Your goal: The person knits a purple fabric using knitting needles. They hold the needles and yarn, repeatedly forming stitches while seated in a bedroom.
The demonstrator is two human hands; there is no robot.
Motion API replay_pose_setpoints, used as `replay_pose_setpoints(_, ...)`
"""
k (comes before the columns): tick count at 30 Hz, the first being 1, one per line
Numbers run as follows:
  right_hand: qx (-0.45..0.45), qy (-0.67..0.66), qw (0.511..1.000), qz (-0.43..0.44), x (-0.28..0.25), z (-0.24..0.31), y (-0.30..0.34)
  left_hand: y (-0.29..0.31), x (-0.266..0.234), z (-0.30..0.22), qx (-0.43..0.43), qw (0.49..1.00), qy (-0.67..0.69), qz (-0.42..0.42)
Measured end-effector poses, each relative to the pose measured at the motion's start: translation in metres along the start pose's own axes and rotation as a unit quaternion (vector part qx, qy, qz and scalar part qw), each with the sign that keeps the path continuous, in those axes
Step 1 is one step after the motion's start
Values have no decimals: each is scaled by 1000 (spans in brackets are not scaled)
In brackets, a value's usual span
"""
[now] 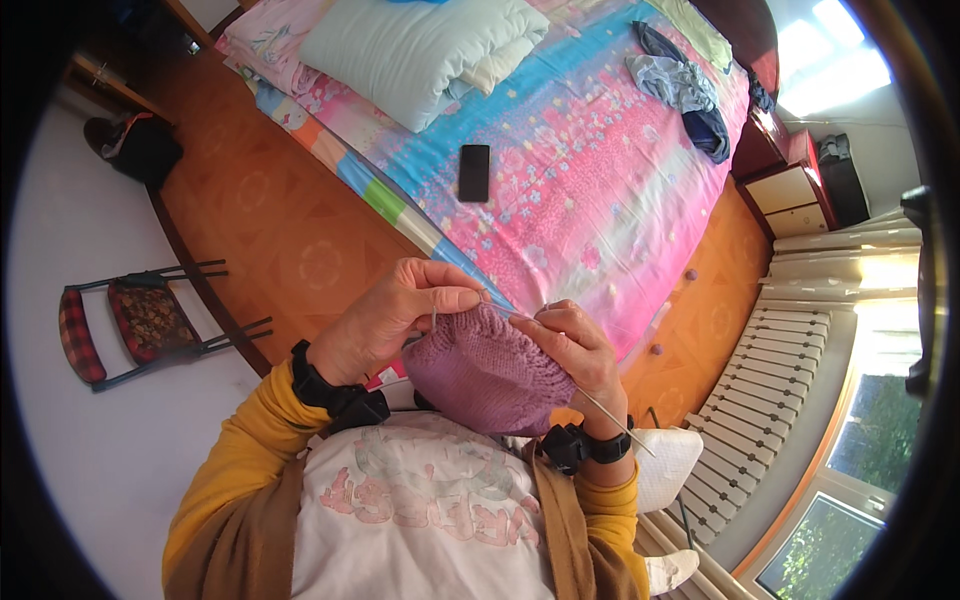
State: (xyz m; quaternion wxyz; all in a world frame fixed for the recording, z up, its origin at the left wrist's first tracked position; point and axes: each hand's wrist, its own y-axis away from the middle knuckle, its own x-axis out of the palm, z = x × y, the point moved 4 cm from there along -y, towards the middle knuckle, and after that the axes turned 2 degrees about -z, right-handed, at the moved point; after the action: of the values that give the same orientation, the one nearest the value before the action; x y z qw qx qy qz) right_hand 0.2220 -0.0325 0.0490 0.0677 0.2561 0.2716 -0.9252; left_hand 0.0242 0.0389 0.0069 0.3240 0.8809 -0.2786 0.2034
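Purple knitting (pixel 478 372) held up on your side of the bed (pixel 590 225).
Your left hand (pixel 432 301) pinches its bedward edge; your right hand (pixel 573 346) grips that edge and a needle (pixel 638 442). Should your right grip loosen, or the needle be drawn too far, stitches could slip off and run.

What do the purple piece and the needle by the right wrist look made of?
Purple piece: knitted yarn, soft-looking and matte, judging by its visible stitches; wool or acrylic, I can't tell.
Needle: probably metal, from its thin, smooth-looking, pale shaft, though plastic remains possible.
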Motion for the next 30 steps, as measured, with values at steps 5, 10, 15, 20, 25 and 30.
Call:
replay_pose_setpoints(5, -6, 3, 1000, -2, 2, 1, -2, -3, -3, 2, 23, 1000, 5, -2)
replay_pose_setpoints(10, 18, 65, 998, 11, 5, 0, -6, -4, 0, 4, 48, 999, 1, -22)
replay_pose_setpoints(15, 82, 42, 996, 6, 9, 0, -13, -6, 7, 5, 57, 995, -82, -5)
replay_pose_setpoints(20, 150, -1, 987, 62, 18, -14, -12, -6, 14, 7, 58, 987, -149, 16)
replay_pose_setpoints(25, 51, 73, 996, -11, 10, -16, 3, -1, 8, 0, 58, 993, -106, -5)
replay_pose_setpoints(30, 18, 77, 992, -100, 7, -14, 9, -3, 10, 0, 75, 993, -86, 16)
